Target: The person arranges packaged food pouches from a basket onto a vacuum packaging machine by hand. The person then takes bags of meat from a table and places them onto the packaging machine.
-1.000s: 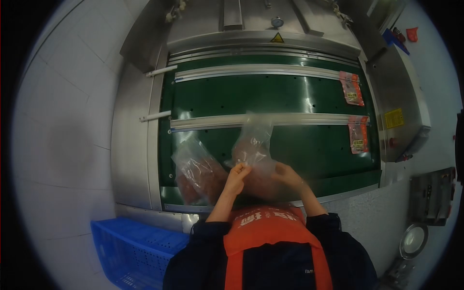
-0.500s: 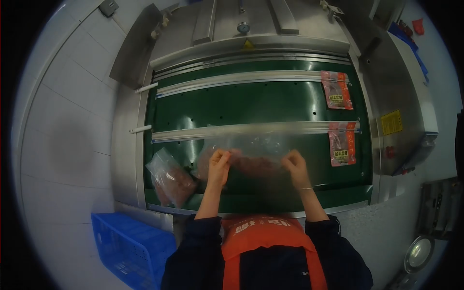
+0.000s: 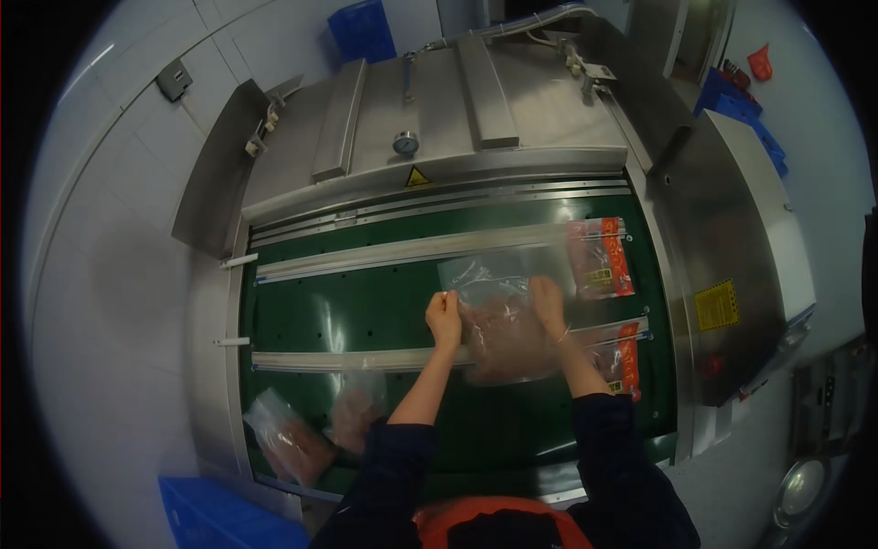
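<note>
Between my hands a clear plastic bag of reddish meat (image 3: 505,334) is held up over the green machine bed, its unfilled end away from me. My left hand (image 3: 444,320) pinches the bag's left edge. On the opposite edge my right hand (image 3: 549,306) grips it with closed fingers. The bag overlaps the near metal sealing bar (image 3: 393,361) and reaches toward the far sealing bar (image 3: 412,254). Right of my right hand, a red printed pouch (image 3: 600,258) lies across the far bar. Another red printed pouch (image 3: 626,361) lies across the near bar, partly covered by my forearm.
Two more clear meat bags, one at the left (image 3: 288,439) and one beside it (image 3: 357,412), lie on the green bed (image 3: 320,316). The raised steel lid with a gauge (image 3: 405,143) stands behind. A blue crate (image 3: 224,517) is at the lower left.
The bag in my hands has moved forward, from the near bar toward the far one, and my hands are closer together. My view has tilted up, showing more of the lid.
</note>
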Tool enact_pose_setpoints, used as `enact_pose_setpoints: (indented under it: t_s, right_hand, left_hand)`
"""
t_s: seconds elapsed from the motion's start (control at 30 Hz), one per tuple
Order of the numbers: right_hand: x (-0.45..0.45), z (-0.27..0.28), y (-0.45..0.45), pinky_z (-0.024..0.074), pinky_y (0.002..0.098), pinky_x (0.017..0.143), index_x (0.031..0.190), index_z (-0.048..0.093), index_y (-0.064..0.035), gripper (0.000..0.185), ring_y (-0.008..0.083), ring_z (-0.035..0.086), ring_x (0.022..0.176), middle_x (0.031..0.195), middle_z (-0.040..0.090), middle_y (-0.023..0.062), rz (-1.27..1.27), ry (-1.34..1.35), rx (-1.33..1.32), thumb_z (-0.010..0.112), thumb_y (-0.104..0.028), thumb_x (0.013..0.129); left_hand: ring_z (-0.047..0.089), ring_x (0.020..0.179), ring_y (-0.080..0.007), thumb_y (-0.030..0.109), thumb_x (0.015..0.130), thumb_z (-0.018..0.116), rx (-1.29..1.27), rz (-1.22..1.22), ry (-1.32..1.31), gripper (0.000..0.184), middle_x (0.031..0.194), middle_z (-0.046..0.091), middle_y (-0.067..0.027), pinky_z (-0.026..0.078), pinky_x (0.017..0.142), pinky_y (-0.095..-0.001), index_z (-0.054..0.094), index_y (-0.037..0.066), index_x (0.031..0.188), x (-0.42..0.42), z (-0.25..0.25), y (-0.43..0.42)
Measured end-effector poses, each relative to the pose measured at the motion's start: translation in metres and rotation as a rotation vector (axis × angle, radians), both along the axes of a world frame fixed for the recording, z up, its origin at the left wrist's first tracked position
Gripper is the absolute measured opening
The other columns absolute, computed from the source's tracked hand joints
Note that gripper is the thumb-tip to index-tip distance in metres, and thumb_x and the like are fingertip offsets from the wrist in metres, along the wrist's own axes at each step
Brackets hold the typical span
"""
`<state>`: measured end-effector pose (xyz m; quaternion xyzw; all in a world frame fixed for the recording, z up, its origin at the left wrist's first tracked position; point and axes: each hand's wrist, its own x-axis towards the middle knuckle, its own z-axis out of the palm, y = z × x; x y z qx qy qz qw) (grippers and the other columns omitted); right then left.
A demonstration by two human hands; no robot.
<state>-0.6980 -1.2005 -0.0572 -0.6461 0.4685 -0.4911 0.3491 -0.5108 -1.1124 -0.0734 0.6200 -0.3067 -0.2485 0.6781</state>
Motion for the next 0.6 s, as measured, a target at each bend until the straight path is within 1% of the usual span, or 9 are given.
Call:
enact_pose_setpoints:
  t_s: [0.03, 0.07, 0.1, 0.17, 0.37, 0.43, 0.5, 0.57, 0.6]
  right_hand:
    - [0.000, -0.029, -0.021, 0.0421, 0.0354, 0.056, 0.076, 0.055, 0.0026, 0.026, 0.0286, 0.054, 0.058, 0.064, 0.054, 0.0167, -0.004, 0.154, 0.016, 0.046, -0.020, 0.086]
    - [-0.001, -0.056, -0.039, 0.0427, 0.0399, 0.058, 0.075, 0.056, 0.0038, 0.029, 0.0370, 0.055, 0.062, 0.068, 0.055, 0.0218, -0.007, 0.308, 0.037, 0.046, -0.021, 0.086]
    - [-0.002, -0.081, -0.057, 0.0427, 0.0399, 0.058, 0.075, 0.056, 0.0038, 0.029, 0.0370, 0.055, 0.062, 0.068, 0.055, 0.0218, -0.010, 0.315, 0.046, 0.046, -0.021, 0.086]
    - [-0.003, -0.120, -0.083, 0.0425, 0.0438, 0.062, 0.071, 0.057, 0.0043, 0.029, 0.0420, 0.054, 0.071, 0.071, 0.055, 0.0250, 0.046, 0.571, -0.015, 0.047, -0.020, 0.084]
    - [0.006, -0.095, -0.096, 0.0429, 0.0434, 0.062, 0.069, 0.056, 0.0038, 0.032, 0.0407, 0.055, 0.072, 0.071, 0.056, 0.0245, 0.090, 0.492, 0.020, 0.047, -0.023, 0.083]
    - [0.001, -0.074, -0.078, 0.0431, 0.0427, 0.062, 0.069, 0.056, 0.0036, 0.032, 0.0391, 0.056, 0.069, 0.069, 0.056, 0.0235, 0.106, 0.426, 0.100, 0.047, -0.023, 0.083]
    - [0.004, -0.058, -0.080, 0.0433, 0.0420, 0.061, 0.068, 0.056, 0.0034, 0.033, 0.0376, 0.057, 0.067, 0.067, 0.056, 0.0225, 0.131, 0.357, 0.152, 0.046, -0.024, 0.083]
    - [0.004, -0.055, -0.079, 0.0392, 0.0366, 0.051, 0.068, 0.057, 0.0022, 0.036, 0.0261, 0.056, 0.055, 0.058, 0.054, 0.0154, 0.222, 0.256, 0.388, 0.044, -0.028, 0.083]
    - [0.004, -0.060, -0.078, 0.0392, 0.0366, 0.051, 0.068, 0.057, 0.0022, 0.036, 0.0261, 0.056, 0.055, 0.058, 0.054, 0.0154, 0.220, 0.251, 0.392, 0.044, -0.028, 0.083]
  left_hand:
    - [0.049, 0.057, -0.0098, 0.015, 0.084, 0.055, 0.138, 0.038, -0.079, 0.021, 0.062, 0.054, -0.0053, 0.039, 0.053, -0.0243, 0.053, -0.002, 0.071, 0.002, -0.023, -0.015]
    - [0.049, 0.057, -0.0098, 0.015, 0.084, 0.055, 0.146, 0.032, -0.074, 0.021, 0.062, 0.054, -0.0053, 0.039, 0.053, -0.0243, 0.053, -0.002, 0.071, 0.002, -0.029, -0.027]
    - [0.048, 0.057, -0.0100, 0.015, 0.083, 0.057, 0.267, 0.036, -0.018, 0.022, 0.061, 0.054, -0.0062, 0.039, 0.053, -0.0251, 0.053, -0.002, 0.069, 0.001, -0.033, -0.039]
    - [0.047, 0.057, -0.0102, 0.015, 0.081, 0.058, 0.400, 0.032, 0.045, 0.023, 0.061, 0.053, -0.0071, 0.039, 0.053, -0.0260, 0.053, -0.003, 0.068, 0.001, -0.039, -0.057]
    - [0.046, 0.056, -0.0096, 0.013, 0.081, 0.058, 0.412, 0.047, 0.024, 0.021, 0.061, 0.054, -0.0059, 0.039, 0.052, -0.0254, 0.053, -0.002, 0.068, 0.010, -0.066, -0.068]
    - [0.043, 0.052, -0.0086, 0.012, 0.082, 0.057, 0.189, 0.041, 0.174, 0.020, 0.060, 0.051, -0.0026, 0.036, 0.047, -0.0248, 0.051, 0.001, 0.066, 0.006, -0.063, -0.060]
    - [0.044, 0.052, -0.0088, 0.013, 0.083, 0.056, 0.182, 0.025, 0.220, 0.020, 0.061, 0.051, -0.0026, 0.036, 0.046, -0.0245, 0.050, 0.002, 0.066, 0.007, -0.054, -0.052]
    - [0.045, 0.053, -0.0090, 0.013, 0.083, 0.056, 0.195, 0.019, 0.265, 0.020, 0.062, 0.051, -0.0025, 0.036, 0.046, -0.0243, 0.050, 0.004, 0.066, 0.004, -0.052, -0.042]
    - [0.044, 0.053, -0.0092, 0.013, 0.083, 0.056, 0.224, 0.033, 0.323, 0.021, 0.061, 0.050, -0.0023, 0.035, 0.047, -0.0246, 0.050, 0.002, 0.066, 0.005, -0.050, -0.044]
